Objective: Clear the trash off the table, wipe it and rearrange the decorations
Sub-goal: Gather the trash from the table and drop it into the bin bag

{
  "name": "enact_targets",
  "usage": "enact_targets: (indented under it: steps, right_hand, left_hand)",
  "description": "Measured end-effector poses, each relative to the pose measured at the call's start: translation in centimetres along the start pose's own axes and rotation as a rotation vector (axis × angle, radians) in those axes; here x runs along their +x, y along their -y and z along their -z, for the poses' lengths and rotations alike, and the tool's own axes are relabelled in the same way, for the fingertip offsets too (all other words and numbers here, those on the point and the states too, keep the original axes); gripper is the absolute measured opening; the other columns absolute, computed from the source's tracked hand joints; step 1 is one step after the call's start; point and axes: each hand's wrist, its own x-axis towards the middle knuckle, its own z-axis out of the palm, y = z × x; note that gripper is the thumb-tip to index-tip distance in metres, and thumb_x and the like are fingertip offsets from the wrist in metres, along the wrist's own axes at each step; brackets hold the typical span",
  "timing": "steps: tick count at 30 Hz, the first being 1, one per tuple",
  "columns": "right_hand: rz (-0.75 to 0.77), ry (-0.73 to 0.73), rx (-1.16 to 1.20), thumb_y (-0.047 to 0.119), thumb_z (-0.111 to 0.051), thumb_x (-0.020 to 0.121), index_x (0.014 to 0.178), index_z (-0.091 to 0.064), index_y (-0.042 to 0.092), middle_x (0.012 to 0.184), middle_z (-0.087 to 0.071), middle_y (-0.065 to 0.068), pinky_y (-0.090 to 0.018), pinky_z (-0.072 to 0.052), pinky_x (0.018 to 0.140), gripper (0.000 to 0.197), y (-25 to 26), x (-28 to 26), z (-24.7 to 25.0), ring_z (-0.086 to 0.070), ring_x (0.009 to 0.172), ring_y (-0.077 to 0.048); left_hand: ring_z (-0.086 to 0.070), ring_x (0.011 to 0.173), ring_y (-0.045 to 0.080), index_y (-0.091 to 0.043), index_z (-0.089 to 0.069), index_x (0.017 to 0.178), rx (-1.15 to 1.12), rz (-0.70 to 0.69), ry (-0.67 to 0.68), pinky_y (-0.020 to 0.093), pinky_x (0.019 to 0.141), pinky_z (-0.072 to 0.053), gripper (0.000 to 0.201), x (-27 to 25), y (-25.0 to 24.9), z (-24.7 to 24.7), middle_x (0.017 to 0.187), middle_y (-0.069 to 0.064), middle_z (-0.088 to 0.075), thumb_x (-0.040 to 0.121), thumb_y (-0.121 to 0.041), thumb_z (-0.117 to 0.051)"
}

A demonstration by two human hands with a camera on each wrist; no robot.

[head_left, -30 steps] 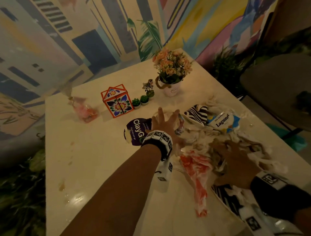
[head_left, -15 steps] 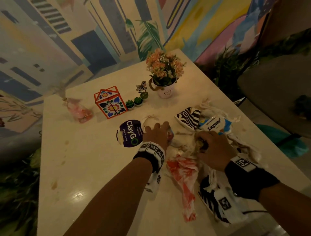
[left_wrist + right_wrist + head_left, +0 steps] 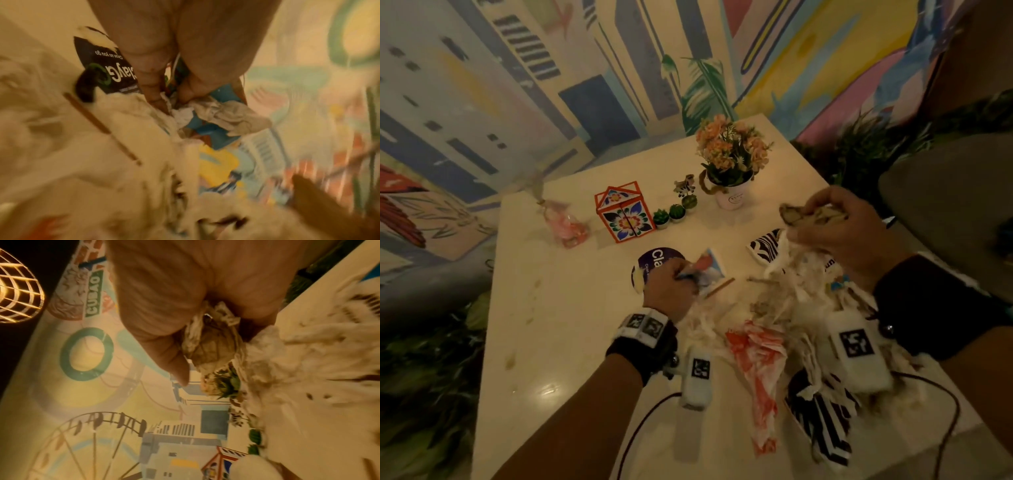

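Observation:
A heap of crumpled white tissue [image 3: 787, 301] and wrappers covers the near right of the pale table [image 3: 558, 342]. My right hand [image 3: 835, 222] is raised above the heap and grips a wad of soiled crumpled paper [image 3: 796, 214] [image 3: 211, 344], with tissue trailing down from it. My left hand [image 3: 674, 284] is low on the table and pinches a colourful blue and red wrapper [image 3: 707, 270] [image 3: 207, 100] next to the round purple ClayGo lid [image 3: 654, 263] [image 3: 107, 71]. A red-stained tissue [image 3: 756, 363] lies nearer to me.
At the back stand a potted orange flower bunch [image 3: 729, 161], a small zebra figure [image 3: 685, 186], three little green plants [image 3: 676, 212], a red floral house box [image 3: 623, 212] and a pink glass bottle [image 3: 565, 222]. Zebra-striped packs [image 3: 818, 421] and a wooden stick [image 3: 719, 287] lie in the trash. Brown stains [image 3: 510, 359] mark the left side.
My right hand has lifted off the heap with a wad of paper and tissue. My left hand has closed on the colourful wrapper by the purple lid.

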Motion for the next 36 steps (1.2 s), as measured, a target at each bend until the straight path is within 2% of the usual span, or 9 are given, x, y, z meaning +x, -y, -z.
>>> enact_targets:
  steps: [3,9,16,22,25,31,33,34,36]
  right_hand:
    - [0.050,0.031,0.148,0.007,-0.074,0.064,0.068,-0.051,0.021,0.070,-0.051,-0.003,-0.030,-0.044,0.058,0.027,2.8,-0.1,-0.2,-0.049,0.063,-0.018]
    - [0.109,0.183,0.148,0.007,-0.066,0.062,0.076,-0.053,0.018,0.090,-0.060,-0.014,-0.034,-0.048,0.069,0.022,5.4,-0.6,-1.3,-0.062,0.083,-0.025]
    - [0.165,0.214,0.117,0.004,-0.063,0.061,0.076,-0.058,0.017,0.106,-0.057,-0.034,-0.051,-0.049,0.087,0.020,7.4,-1.8,-4.2,-0.059,0.099,-0.044]
    - [0.178,0.310,0.223,-0.017,-0.051,0.078,0.078,-0.053,0.015,0.122,-0.057,-0.023,-0.028,-0.057,0.067,0.032,10.8,-1.8,-7.5,-0.060,0.109,-0.037]
    - [0.156,0.322,0.185,-0.019,-0.049,0.078,0.077,-0.053,0.015,0.118,-0.057,-0.028,-0.047,-0.053,0.076,0.034,11.1,-2.4,-10.0,-0.059,0.105,-0.042]
    - [0.131,0.450,0.221,-0.017,-0.047,0.079,0.076,-0.054,0.016,0.085,-0.063,-0.007,-0.020,-0.051,0.049,0.034,11.4,-4.6,-17.4,-0.064,0.077,-0.021]
    - [0.125,0.487,0.236,-0.016,-0.048,0.079,0.078,-0.055,0.016,0.088,-0.063,-0.010,-0.020,-0.052,0.051,0.033,11.6,-5.8,-20.6,-0.066,0.077,-0.019]
    - [0.125,0.511,0.249,-0.016,-0.048,0.079,0.079,-0.056,0.016,0.089,-0.064,-0.011,-0.021,-0.052,0.051,0.033,11.6,-6.5,-22.4,-0.067,0.075,-0.018]
    - [0.123,0.554,0.275,-0.016,-0.047,0.079,0.078,-0.056,0.016,0.087,-0.064,-0.011,-0.022,-0.051,0.051,0.033,11.7,-8.1,-26.3,-0.066,0.070,-0.017]
  left_hand:
    - [-0.060,0.070,0.032,-0.003,-0.064,0.072,-0.557,0.097,-0.016,0.054,0.082,-0.050,0.016,-1.6,-2.5,2.9,0.069,0.016,-0.063,0.084,0.005,-0.058]
    - [-0.065,0.103,0.038,-0.004,-0.060,0.121,-0.855,0.004,0.099,0.040,0.081,-0.058,0.037,-3.1,-3.9,7.3,0.114,0.026,-0.065,0.089,0.005,-0.045]
    - [-0.069,0.071,0.022,0.007,-0.039,0.136,-0.924,-0.143,0.100,0.030,0.062,-0.057,0.054,-4.2,-3.4,12.1,0.102,0.021,-0.066,0.083,0.001,-0.048]
    - [-0.067,0.064,0.015,0.000,-0.049,0.125,-0.992,-0.228,0.135,0.022,0.054,-0.052,0.059,-5.8,-3.1,18.2,0.085,0.005,-0.073,0.070,-0.021,-0.058]
    - [-0.067,0.086,0.024,-0.002,-0.061,0.120,-0.965,-0.274,0.193,0.035,0.074,-0.056,0.044,-6.4,-2.0,22.1,0.106,0.014,-0.068,0.079,-0.019,-0.066]
    - [-0.071,0.080,0.008,-0.031,-0.077,0.071,-0.875,-0.210,-0.217,0.025,0.069,-0.058,0.046,-10.7,3.5,29.9,0.081,-0.009,-0.074,0.092,-0.002,-0.048]
    - [-0.070,0.073,0.006,-0.034,-0.078,0.072,-0.785,-0.219,-0.221,0.020,0.063,-0.056,0.010,-12.1,5.9,32.9,0.078,-0.009,-0.074,0.065,-0.038,-0.083]
    - [-0.071,0.076,0.008,-0.034,-0.078,0.079,-0.725,-0.201,-0.215,0.022,0.065,-0.057,0.035,-12.7,7.4,34.4,0.084,-0.006,-0.075,0.049,-0.050,-0.087]
    - [-0.069,0.092,0.015,-0.024,-0.072,0.106,-0.680,-0.111,-0.292,0.033,0.081,-0.058,0.043,-13.0,11.0,37.3,0.108,0.006,-0.071,0.069,-0.045,-0.077]
